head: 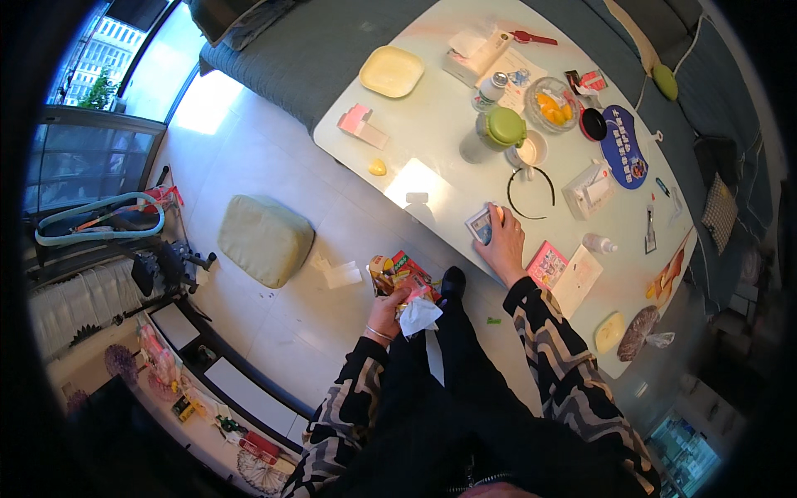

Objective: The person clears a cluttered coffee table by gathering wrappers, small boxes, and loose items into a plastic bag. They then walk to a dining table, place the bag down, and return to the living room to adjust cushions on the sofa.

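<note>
My left hand (387,314) is closed around a bunch of colourful snack wrappers (398,274) and a crumpled white tissue (419,316), held above the floor beside the table. At the near edge of the white table (429,215), my right hand (505,243) grips a small flat box (480,225) with a blue and white face. Something orange shows by its fingertips, too covered to name. A black headband (552,187) lies just beyond that hand. To its right are a pink booklet (547,264) and a pale sheet of card (578,281).
A green-lidded jug (503,127), a mug (534,149), a glass fruit bowl (534,118) and tissue boxes (588,190) crowd the table. A yellow tray (392,71) and pink carton (361,126) sit leftward. On the floor stand a pouffe (264,239) and some paper (341,274).
</note>
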Demonstrator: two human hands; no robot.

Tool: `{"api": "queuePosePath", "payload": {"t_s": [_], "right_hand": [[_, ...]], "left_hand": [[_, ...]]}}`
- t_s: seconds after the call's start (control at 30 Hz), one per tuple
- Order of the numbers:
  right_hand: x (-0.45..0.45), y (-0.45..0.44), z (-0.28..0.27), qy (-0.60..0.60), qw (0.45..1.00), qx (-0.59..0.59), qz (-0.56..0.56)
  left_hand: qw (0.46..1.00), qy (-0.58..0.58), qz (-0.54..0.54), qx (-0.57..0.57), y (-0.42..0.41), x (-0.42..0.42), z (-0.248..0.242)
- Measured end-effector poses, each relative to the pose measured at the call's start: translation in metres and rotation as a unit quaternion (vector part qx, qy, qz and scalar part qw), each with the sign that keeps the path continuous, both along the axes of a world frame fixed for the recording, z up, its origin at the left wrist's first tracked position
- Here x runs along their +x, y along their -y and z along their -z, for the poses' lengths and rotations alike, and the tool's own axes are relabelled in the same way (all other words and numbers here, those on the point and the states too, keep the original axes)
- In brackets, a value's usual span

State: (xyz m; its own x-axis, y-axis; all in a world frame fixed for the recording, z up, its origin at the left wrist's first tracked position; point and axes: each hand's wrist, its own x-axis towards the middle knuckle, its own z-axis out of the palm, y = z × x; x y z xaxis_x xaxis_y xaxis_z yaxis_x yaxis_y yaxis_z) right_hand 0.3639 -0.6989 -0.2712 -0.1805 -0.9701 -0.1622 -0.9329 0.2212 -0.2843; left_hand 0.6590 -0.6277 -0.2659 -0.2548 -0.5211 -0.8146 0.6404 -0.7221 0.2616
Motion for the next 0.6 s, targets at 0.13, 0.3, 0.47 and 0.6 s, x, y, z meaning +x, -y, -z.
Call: {"api": "queuePosePath", "payload": {"t_s": [0.13,0.3,0.47,0.6], "right_hand": [[0.029,0.019,-0.002,0.035,0.997,-0.058,-0.046],[0.051,0.081,0.004,0.051,0.995,-0.073,-0.043],[0.042,0.071,0.007,0.085,0.994,-0.069,-0.021],[0.035,0.000,-0.002,0.129,0.988,-0.076,-0.024]], "left_hand": [[1.000,-0.002,-0.009,0.018,-0.004,0.014,0.003],[1.000,0.025,-0.001,-0.003,0.002,0.017,0.008],[1.000,0.012,-0.008,-0.002,0.002,0.012,0.004],[0.999,0.035,-0.003,0.008,-0.004,0.011,0.009]]}}
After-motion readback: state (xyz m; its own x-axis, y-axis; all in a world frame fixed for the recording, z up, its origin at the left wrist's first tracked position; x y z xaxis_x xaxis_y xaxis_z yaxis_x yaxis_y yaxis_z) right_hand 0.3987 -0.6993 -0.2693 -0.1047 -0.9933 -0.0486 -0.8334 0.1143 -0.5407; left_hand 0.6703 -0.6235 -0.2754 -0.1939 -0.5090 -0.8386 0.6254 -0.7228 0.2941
